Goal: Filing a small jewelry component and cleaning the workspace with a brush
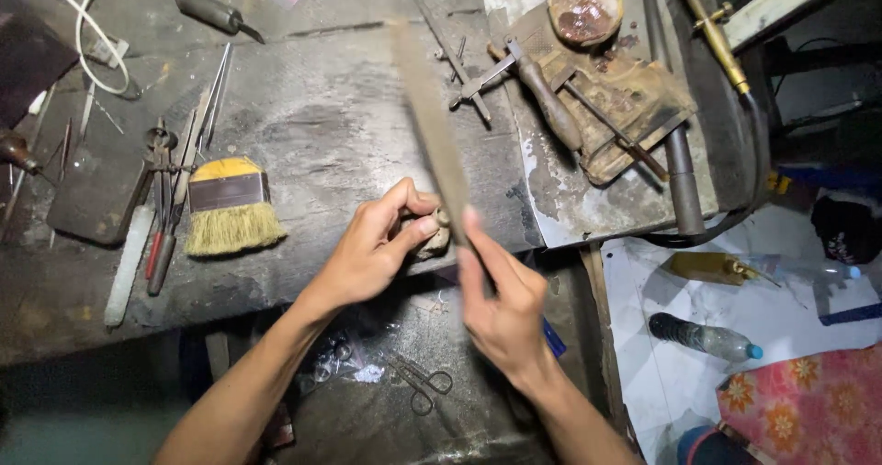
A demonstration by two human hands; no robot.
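Note:
My left hand (372, 249) pinches a small brownish piece (435, 237) against the front edge of the dark, worn workbench (322, 125). My right hand (501, 300) grips the near end of a long flat metal file (432, 134). The file slants up and away, blurred, and its lower part lies across the small piece. The piece is mostly hidden by my fingers.
A yellow-bristled brush (230, 209) lies left with pliers and hand tools (163, 198). A wooden-handled tool (547, 102) and a round bowl (584, 10) rest on a stained plate at right. Scissors (424, 384) lie below the bench; a plastic bottle (703, 336) lies on the floor.

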